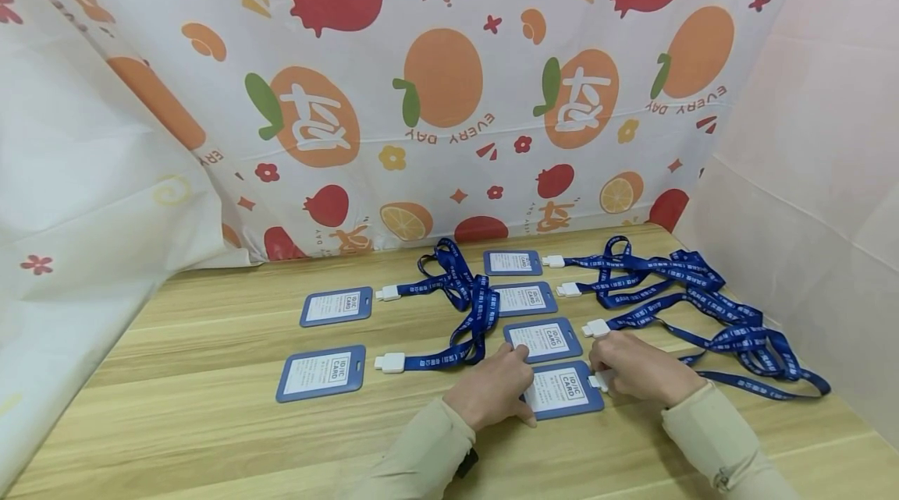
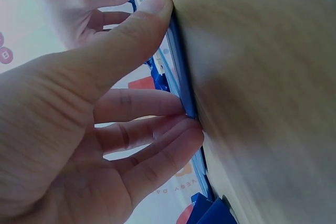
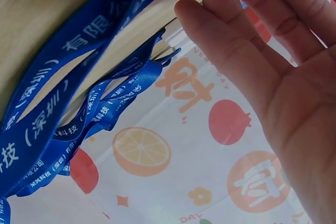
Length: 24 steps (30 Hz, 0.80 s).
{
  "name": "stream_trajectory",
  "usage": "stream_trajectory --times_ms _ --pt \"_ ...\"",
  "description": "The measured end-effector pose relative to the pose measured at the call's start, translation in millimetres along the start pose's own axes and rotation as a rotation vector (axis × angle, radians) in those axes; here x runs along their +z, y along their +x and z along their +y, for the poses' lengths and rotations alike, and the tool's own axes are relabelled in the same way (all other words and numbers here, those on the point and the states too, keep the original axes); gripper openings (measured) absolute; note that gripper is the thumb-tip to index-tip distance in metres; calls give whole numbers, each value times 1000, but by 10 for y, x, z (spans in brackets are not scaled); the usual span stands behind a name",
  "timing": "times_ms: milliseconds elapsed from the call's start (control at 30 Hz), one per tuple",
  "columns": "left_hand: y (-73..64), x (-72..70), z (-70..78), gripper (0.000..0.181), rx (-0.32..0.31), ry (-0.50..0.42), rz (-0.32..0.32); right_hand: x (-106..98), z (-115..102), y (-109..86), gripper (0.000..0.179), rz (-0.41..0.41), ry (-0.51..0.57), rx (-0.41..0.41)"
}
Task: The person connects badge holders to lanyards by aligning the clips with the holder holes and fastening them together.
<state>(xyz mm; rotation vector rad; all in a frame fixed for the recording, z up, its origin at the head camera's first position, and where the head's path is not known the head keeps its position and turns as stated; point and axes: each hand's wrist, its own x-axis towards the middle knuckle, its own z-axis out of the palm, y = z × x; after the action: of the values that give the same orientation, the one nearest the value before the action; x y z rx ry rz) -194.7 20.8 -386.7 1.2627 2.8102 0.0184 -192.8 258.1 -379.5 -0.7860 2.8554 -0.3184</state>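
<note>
In the head view, a blue-framed ID card holder [image 1: 572, 393] lies at the near end of the right-hand column. My left hand [image 1: 492, 387] grips its left side, thumb by the near corner and fingers farther up. The left wrist view has the thumb and fingertips on the holder's thin blue edge [image 2: 181, 72], low against the wood. At the slotted end, my right hand [image 1: 642, 369] pinches a white lanyard clip [image 1: 601, 381], partly covered by the fingers. Its blue printed strap [image 1: 765, 385] trails to the right; the strap [image 3: 68, 61] also loops across the right wrist view.
Several more card holders [image 1: 544, 338] line up behind, each with a white clip [image 1: 595, 328] and blue lanyard to its right. Two others [image 1: 321, 374] lie at left with bunched lanyards [image 1: 477, 320]. A fruit-print cloth [image 1: 449, 172] backs the wooden table [image 1: 211, 422]; a pale wall stands right.
</note>
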Motion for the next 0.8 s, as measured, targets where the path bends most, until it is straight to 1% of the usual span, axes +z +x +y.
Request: stream_trajectory --times_ms 200,433,500,667,800 --pt "-1 -3 2 44 -1 -5 0 1 3 -3 24 8 -1 -12" --pt "11 -1 -5 44 3 4 -4 -2 1 -4 24 3 0 -2" --pt "15 1 -6 45 4 4 -5 2 -4 -3 24 7 -7 -13" --pt "19 8 -6 46 4 0 4 8 -18 6 23 12 -9 -22" --pt "11 8 -9 47 8 -2 10 7 -21 15 21 6 2 -13"
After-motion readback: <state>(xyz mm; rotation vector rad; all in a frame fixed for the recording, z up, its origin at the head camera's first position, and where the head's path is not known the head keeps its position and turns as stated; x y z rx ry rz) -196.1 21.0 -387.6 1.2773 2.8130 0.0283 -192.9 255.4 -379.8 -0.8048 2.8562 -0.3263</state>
